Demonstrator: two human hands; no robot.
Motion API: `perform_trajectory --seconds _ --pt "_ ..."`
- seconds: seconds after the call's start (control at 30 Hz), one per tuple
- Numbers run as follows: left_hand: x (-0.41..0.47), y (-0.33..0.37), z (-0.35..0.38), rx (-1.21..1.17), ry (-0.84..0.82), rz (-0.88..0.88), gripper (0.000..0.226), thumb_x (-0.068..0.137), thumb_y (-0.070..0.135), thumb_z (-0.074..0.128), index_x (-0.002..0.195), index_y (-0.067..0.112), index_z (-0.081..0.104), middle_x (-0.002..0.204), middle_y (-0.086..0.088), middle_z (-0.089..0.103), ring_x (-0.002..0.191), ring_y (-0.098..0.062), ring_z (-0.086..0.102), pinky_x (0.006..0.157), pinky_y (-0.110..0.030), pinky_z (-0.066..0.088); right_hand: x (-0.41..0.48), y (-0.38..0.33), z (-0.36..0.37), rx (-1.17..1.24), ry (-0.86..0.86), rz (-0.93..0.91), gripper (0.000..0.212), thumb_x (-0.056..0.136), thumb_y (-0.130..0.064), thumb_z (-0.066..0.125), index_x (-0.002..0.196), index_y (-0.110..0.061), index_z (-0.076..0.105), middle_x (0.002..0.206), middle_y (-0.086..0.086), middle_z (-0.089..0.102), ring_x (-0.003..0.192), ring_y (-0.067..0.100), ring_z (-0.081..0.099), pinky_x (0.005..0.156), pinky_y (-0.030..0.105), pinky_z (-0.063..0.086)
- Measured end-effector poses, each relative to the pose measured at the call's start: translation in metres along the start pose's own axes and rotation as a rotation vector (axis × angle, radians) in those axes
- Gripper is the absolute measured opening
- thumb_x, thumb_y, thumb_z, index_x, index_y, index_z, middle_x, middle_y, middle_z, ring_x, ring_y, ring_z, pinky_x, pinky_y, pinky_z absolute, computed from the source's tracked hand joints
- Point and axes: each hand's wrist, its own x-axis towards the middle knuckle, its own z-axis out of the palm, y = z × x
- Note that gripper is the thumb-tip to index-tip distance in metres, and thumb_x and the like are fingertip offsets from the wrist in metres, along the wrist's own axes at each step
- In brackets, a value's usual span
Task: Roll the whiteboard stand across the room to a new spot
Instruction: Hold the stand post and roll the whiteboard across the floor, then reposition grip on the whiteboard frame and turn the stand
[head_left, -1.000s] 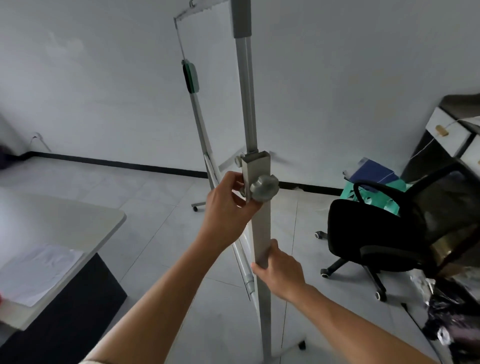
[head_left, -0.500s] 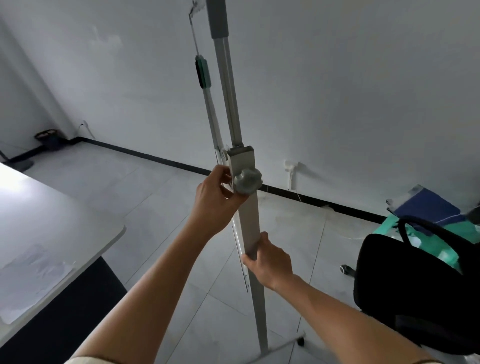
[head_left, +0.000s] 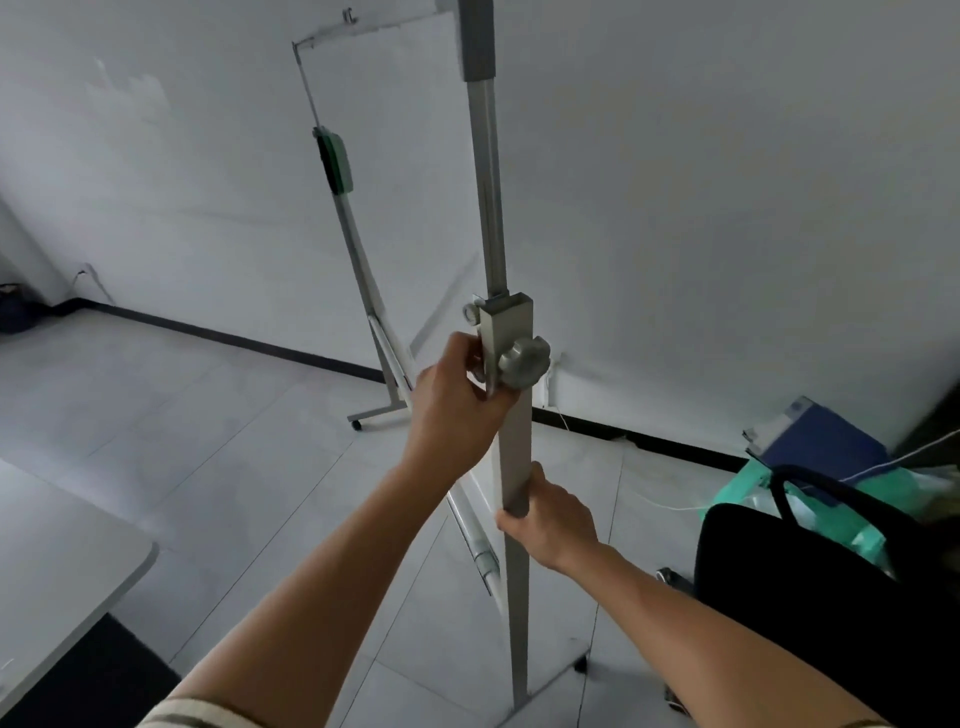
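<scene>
stand (head_left: 514, 441) swung rightward from wall corner, left hand (head_left: 452, 410) and right hand (head_left: 553, 525) both clenched around its post

A grey metal finish is shown by the whiteboard stand (head_left: 514, 436), with a green and black eraser (head_left: 335, 161) on its far post. White floor tiles (head_left: 218, 415), black skirting (head_left: 234, 338), a black chair (head_left: 831, 597) and a mint-green bag (head_left: 857, 493) are seen.
</scene>
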Motion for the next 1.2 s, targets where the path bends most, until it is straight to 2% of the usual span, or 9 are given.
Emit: perform_trajectory --seconds 0.27,0.37,0.53,0.63,0.7,0.8,0.93,1.0,1.2 --pt "0.033 0.034 0.072 -0.016 -0.014 0.033 0.031 0.079 0.032 0.072 0.092 0.016 0.048 0.088 0.006 0.06 0.078 -0.022 0.065 0.054 -0.016 0.034 0.031 0.057 -0.047 0.013 0.03 0.089 0.051 0.082 -0.046 0.059 0.121 -0.019 0.04 0.112 0.001 0.067 0.092 0.027 0.064 0.067 0.031 0.045" --pt "0.038 0.05 0.098 -0.034 -0.021 0.028 0.031 0.08 0.032 0.071 0.092 0.018 0.046 0.09 0.006 0.059 0.079 -0.023 0.065 0.054 -0.016 0.033 0.036 0.08 -0.065 0.003 0.042 0.088 0.048 0.084 -0.044 0.058 0.12 -0.017 0.04 0.109 0.001 0.068 0.086 0.026 0.064 0.067 0.033 0.048" --pt "0.04 0.067 0.124 -0.087 -0.029 -0.002 0.04 0.082 0.029 0.07 0.115 0.012 0.054 0.1 0.003 0.062 0.076 -0.019 0.066 0.059 -0.022 0.045 0.037 0.112 -0.08 -0.091 0.046 0.079 0.046 0.088 -0.049 0.051 0.118 -0.014 0.046 0.103 0.002 0.069 0.088 0.026 0.067 0.067 0.033 0.049" --pt "0.028 0.062 0.12 -0.09 -0.075 -0.042 0.053 0.085 0.023 0.067 0.134 0.019 0.046 0.112 0.004 0.059 0.074 -0.006 0.064 0.063 -0.018 0.05 0.025 0.133 -0.071 -0.252 -0.081 0.111 0.043 0.091 -0.052 0.047 0.104 -0.011 0.058 0.092 0.003 0.069 0.086 0.026 0.067 0.068 0.034 0.049" --pt "0.012 0.044 0.109 -0.056 -0.1 -0.11 0.056 0.087 0.027 0.066 0.137 0.023 0.042 0.113 0.006 0.057 0.075 -0.002 0.061 0.063 -0.014 0.047 0.011 0.147 -0.055 -0.251 -0.195 0.107 0.042 0.09 -0.052 0.05 0.093 -0.012 0.063 0.083 0.001 0.067 0.083 0.025 0.066 0.068 0.034 0.049" --pt "-0.02 -0.003 0.078 -0.001 -0.118 -0.216 0.041 0.086 0.029 0.067 0.125 0.019 0.056 0.102 0.005 0.065 0.073 -0.004 0.062 0.066 -0.02 0.049 -0.006 0.154 -0.028 -0.114 -0.286 0.039 0.035 0.088 -0.049 0.055 0.099 -0.017 0.065 0.093 -0.002 0.07 0.086 0.017 0.065 0.075 0.031 0.052" --pt "-0.07 -0.089 0.027 -0.006 -0.096 -0.482 0.022 0.084 0.024 0.069 0.105 0.018 0.065 0.08 0.005 0.067 0.067 -0.013 0.064 0.069 -0.038 0.058 -0.006 0.133 0.007 0.02 -0.341 0.002 0.032 0.086 -0.044 0.06 0.107 -0.021 0.066 0.1 -0.005 0.072 0.09 0.011 0.065 0.083 0.031 0.055" --pt "-0.095 -0.133 -0.001 -0.007 -0.073 -0.621 0.02 0.085 0.023 0.068 0.104 0.019 0.065 0.082 -0.002 0.068 0.074 -0.023 0.068 0.074 -0.045 0.06 0.004 0.115 0.026 0.061 -0.357 -0.001 0.03 0.085 -0.043 0.06 0.107 -0.022 0.065 0.097 -0.006 0.072 0.089 0.01 0.066 0.085 0.036 0.056" --pt "-0.147 -0.244 -0.089 -0.077 0.061 -0.872 0.016 0.087 0.016 0.066 0.103 0.016 0.066 0.083 -0.012 0.071 0.079 -0.029 0.07 0.075 -0.045 0.06 0.059 0.045 0.09 0.133 -0.345 -0.006 0.027 0.087 -0.039 0.063 0.107 -0.022 0.066 0.091 -0.005 0.073 0.084 0.008 0.069 0.081 0.034 0.057"
